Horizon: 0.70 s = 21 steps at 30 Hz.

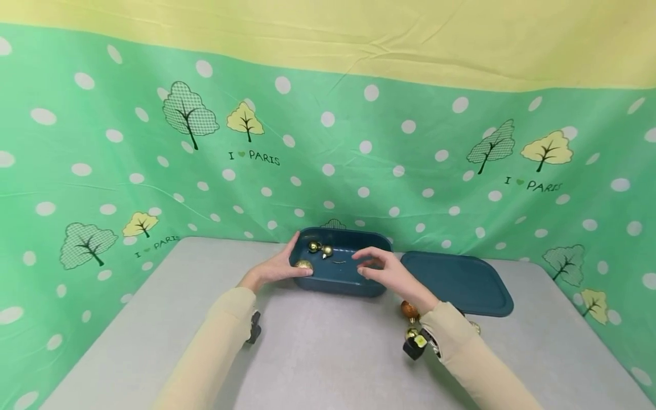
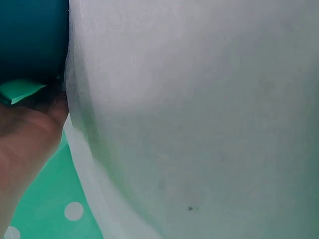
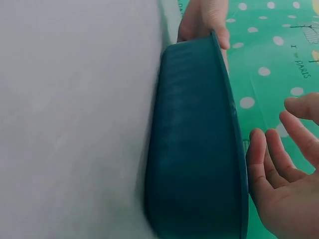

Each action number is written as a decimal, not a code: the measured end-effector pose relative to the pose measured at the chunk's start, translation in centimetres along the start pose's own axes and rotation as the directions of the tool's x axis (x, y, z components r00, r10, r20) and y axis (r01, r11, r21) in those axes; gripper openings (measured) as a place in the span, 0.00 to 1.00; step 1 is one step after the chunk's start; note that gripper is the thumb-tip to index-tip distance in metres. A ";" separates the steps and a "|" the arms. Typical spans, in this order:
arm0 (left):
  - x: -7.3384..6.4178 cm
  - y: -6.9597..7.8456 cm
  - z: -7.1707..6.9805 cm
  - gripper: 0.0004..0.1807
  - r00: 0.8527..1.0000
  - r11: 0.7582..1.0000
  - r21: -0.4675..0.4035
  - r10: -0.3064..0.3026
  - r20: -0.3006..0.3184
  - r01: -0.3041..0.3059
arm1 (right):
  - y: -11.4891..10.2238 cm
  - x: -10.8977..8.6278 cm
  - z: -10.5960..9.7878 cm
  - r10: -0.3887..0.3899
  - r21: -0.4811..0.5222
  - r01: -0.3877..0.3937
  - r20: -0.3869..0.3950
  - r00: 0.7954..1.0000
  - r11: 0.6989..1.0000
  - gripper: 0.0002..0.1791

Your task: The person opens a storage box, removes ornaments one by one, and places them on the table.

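Observation:
A dark blue rectangular box [image 1: 338, 287] stands on the table, its top uncovered. My left hand [image 1: 277, 267] holds its left end, thumb over the front rim; in the right wrist view this left hand [image 3: 204, 20] is at the far end. Above the box's right part, my right hand [image 1: 381, 270] hovers with loosely bent fingers and nothing between them, as the right wrist view shows too. Inside lie a shiny gold ball ornament [image 1: 314, 246], another gold ornament [image 1: 327, 250], a glittery gold ball [image 1: 304, 265] beside the left thumb, and a thin gold strip [image 1: 339, 262].
A flat blue lid [image 1: 456, 282] lies right of the box. Near the right wrist are an orange ball ornament [image 1: 409, 310], a gold ball [image 1: 411, 332] and a partly hidden pale gold ornament [image 1: 476, 327]. A green dotted cloth [image 1: 328, 188] hangs behind the table [image 1: 328, 353].

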<state>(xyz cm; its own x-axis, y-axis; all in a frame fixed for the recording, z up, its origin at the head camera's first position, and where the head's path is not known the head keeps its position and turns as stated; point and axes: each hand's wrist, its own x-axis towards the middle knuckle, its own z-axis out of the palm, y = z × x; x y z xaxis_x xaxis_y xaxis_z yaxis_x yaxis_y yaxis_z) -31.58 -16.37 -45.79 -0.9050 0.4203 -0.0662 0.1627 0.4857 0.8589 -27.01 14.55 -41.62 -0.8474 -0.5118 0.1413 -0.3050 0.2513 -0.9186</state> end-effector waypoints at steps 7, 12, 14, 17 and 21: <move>0.0 0.2 -0.2 0.64 1.000 1.000 -0.011 -0.002 -0.010 0.002 | -0.6 2.5 1.2 0.002 0.015 -0.002 0.010 1.000 1.000 0.17; -0.4 0.8 -0.3 0.63 1.000 1.000 -0.012 -0.006 0.004 0.006 | -0.9 3.7 2.0 0.015 0.020 -0.015 0.027 1.000 1.000 0.18; -1.1 2.0 -0.3 0.63 1.000 1.000 -0.022 -0.006 0.017 0.006 | -0.7 4.2 2.4 0.029 0.031 -0.030 0.033 0.999 0.999 0.18; -2.1 3.7 -0.4 0.62 0.999 1.000 -0.024 -0.014 0.031 0.014 | -0.2 4.9 2.9 0.042 0.050 -0.045 0.050 0.998 0.998 0.19; -2.0 3.8 -0.3 0.60 1.000 1.000 -0.021 -0.010 0.029 0.011 | 1.1 5.9 3.4 0.046 0.059 -0.051 0.077 0.996 0.997 0.20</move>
<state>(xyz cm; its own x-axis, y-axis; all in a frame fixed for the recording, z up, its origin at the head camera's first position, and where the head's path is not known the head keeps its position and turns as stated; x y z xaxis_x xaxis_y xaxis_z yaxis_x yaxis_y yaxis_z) -29.27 -15.55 -42.22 -0.8947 0.4376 -0.0899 0.1444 0.4737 0.8687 -30.86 8.99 -43.03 -0.8245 -0.5615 0.0697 -0.2352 0.2281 -0.9448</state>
